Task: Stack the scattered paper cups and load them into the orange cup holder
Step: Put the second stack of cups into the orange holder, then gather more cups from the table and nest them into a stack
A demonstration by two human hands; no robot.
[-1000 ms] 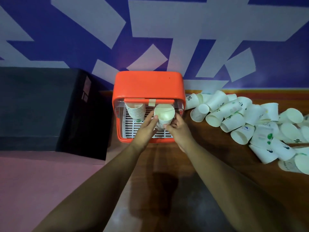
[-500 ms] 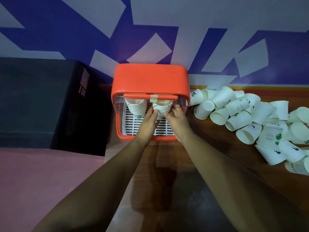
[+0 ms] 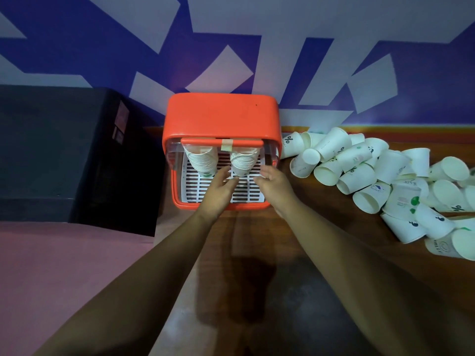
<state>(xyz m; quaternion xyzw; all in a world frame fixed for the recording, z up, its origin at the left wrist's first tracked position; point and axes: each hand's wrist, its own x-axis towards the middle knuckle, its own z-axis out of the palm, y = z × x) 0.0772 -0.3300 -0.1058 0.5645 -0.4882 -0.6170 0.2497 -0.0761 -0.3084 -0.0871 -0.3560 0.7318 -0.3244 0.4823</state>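
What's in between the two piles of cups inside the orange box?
Nothing but a gap: the left stack and right stack sit apart in the orange cup holder, and only its white slotted tray shows between them, in the head view.

Just beyond your fingertips, the orange cup holder is hiding the tops of the cup stack and the second stack left of it, your left hand is covering part of the slatted tray, and far right of your fingers the frame edge is cutting off the loose cups.

Brown wooden tabletop. Standing at rear edge, against wall: orange cup holder. Right of holder, nearest ones just beside it: heap of loose paper cups, mostly lying on sides.
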